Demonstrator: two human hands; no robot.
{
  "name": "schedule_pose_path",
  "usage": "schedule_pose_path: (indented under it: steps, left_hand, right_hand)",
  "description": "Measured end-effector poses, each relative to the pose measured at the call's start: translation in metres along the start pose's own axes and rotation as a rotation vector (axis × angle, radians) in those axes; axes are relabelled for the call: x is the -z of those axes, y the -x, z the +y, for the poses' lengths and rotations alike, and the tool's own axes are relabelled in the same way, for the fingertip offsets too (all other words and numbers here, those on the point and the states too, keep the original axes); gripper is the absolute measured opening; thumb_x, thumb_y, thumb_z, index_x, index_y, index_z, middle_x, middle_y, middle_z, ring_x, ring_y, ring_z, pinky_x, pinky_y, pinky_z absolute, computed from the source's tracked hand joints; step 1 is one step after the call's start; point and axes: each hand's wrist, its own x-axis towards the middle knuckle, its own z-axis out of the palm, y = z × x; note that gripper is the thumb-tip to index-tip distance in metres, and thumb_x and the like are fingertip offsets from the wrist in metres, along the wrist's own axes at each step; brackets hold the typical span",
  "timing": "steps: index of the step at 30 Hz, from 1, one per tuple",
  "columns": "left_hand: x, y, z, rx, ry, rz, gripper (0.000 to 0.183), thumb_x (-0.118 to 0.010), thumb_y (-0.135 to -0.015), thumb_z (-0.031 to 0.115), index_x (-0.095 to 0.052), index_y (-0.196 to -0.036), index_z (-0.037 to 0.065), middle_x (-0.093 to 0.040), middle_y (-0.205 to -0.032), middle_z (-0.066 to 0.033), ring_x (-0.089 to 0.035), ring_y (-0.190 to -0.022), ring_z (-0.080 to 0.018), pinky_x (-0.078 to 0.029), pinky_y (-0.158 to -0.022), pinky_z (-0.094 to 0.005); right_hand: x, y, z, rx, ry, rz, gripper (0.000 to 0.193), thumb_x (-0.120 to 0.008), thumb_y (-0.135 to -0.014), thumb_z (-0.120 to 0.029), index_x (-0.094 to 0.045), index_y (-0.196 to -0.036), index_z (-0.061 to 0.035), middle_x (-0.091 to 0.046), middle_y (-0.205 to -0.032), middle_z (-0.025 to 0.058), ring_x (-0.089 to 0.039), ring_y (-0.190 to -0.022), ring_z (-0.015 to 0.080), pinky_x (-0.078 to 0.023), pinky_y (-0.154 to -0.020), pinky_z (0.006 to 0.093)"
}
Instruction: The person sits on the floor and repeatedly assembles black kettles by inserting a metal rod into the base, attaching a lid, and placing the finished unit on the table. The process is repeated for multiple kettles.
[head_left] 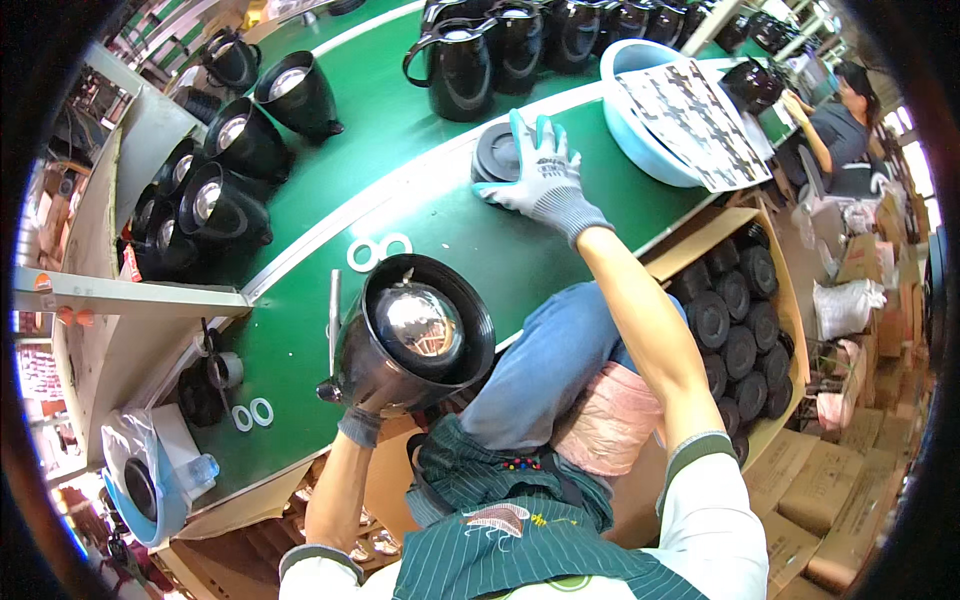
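Observation:
My left hand (pixel 362 424), its grey glove cuff showing, is under a glossy black jug body (pixel 368 365) and holds it tilted over the near edge of the table. The jug's wide mouth faces up toward me, with a rounded silver liner (pixel 420 322) inside. The jug hides the fingers of that hand. Out on the table, my right hand (pixel 545 178) wears a grey glove with light-blue fingertips. Its thumb and fingers curve around a black round cap (pixel 497 153). Two white rings (pixel 362 254) lie between the cap and the jug.
Several finished black jugs (pixel 460 70) stand at the back, with more open jug bodies (pixel 245 140) at the left. A light-blue basin (pixel 625 130) sits at the right. Beside my right leg, a cardboard box (pixel 790 340) holds several black caps. Another person (pixel 845 130) works at the far right.

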Motion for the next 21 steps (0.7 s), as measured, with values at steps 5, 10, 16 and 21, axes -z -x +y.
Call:
schedule_pose_path:
  steps: [5, 10, 16, 21]
  left_hand:
    - [0.006, -0.003, -0.018, -0.015, -0.045, 0.008, 0.055, -0.058, -0.106, 0.017, -0.040, -0.156, 0.003, -0.045, -0.160, -0.0120, -0.045, -0.145, -0.0241, -0.040, -0.122, -0.0392]
    - [0.005, -0.014, -0.034, -0.069, -0.123, -0.017, 0.056, -0.057, -0.107, 0.020, -0.039, -0.158, 0.004, -0.044, -0.161, -0.0125, -0.042, -0.148, -0.0242, -0.038, -0.124, -0.0400]
    - [0.000, -0.031, -0.058, -0.426, -0.241, -0.148, 0.064, -0.061, -0.105, 0.023, -0.035, -0.160, 0.004, -0.043, -0.162, -0.0146, -0.040, -0.150, -0.0255, -0.037, -0.125, -0.0418]
    - [-0.007, -0.005, -0.008, -0.220, 0.418, -0.480, 0.058, -0.053, -0.108, 0.023, -0.036, -0.159, 0.002, -0.044, -0.160, -0.0163, -0.046, -0.146, -0.0272, -0.041, -0.122, -0.0432]
  right_hand:
    - [-0.031, -0.030, 0.011, 0.106, 0.012, 0.086, 0.107, -0.082, -0.071, -0.068, -0.034, -0.162, -0.0399, -0.029, -0.162, 0.0278, -0.028, -0.150, 0.0479, -0.025, -0.119, 0.0678]
    - [0.027, 0.053, -0.001, 0.531, -0.610, 0.246, 0.114, -0.086, -0.067, -0.068, -0.045, -0.158, -0.0134, -0.040, -0.154, 0.0249, -0.042, -0.141, 0.0427, -0.035, -0.118, 0.0531]
    - [0.046, 0.164, -0.018, 0.694, -0.998, -0.086, 0.127, -0.090, -0.060, -0.070, -0.043, -0.159, -0.0059, -0.030, -0.162, 0.0264, -0.032, -0.148, 0.0460, -0.027, -0.123, 0.0525]
    - [0.074, 0.203, -0.005, 0.797, -0.882, 0.018, 0.127, -0.095, -0.052, -0.067, -0.049, -0.155, -0.0089, -0.028, -0.163, 0.0280, -0.032, -0.148, 0.0488, -0.029, -0.121, 0.0560]
